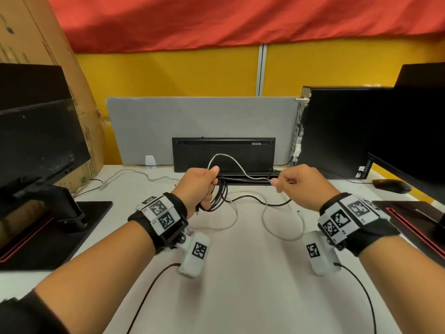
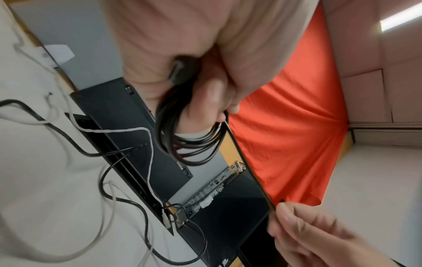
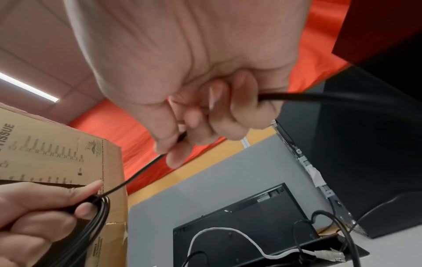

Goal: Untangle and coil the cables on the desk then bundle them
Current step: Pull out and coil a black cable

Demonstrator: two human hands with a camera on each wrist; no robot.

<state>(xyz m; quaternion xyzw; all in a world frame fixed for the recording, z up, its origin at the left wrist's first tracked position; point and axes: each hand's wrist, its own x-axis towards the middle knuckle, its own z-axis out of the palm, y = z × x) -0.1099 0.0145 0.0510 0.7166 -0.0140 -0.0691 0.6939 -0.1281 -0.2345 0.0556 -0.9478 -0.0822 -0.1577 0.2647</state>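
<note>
Head view first: the left hand (image 1: pixel 201 186) is curled tight around a bunch of black cable loops (image 1: pixel 220 194) held up over the white counter (image 1: pixel 240 273), and the right hand (image 1: pixel 298 182) is pinching that same black cable a bit off to the side, so a short run sits stretched between the two. A white cable (image 1: pixel 269 213) snakes loose on the counter under both hands, and another white one (image 1: pixel 231 162) arcs up in front of the black keyboard (image 1: pixel 224 154) stood on edge at the back. Left wrist view: fingers (image 2: pixel 212 101) wrapped round the black coil (image 2: pixel 189 142), which hangs below the fist, with one strand (image 2: pixel 248 168) running straight down to the right hand (image 2: pixel 315 234). Right wrist view: thumb and fingers (image 3: pixel 180 151) clamped on the black strand (image 3: pixel 137 175), which leads over to the left hand (image 3: pixel 41 207) gripping the loops (image 3: pixel 95 218); a cardboard box (image 3: pixel 52 153) sits behind.
</note>
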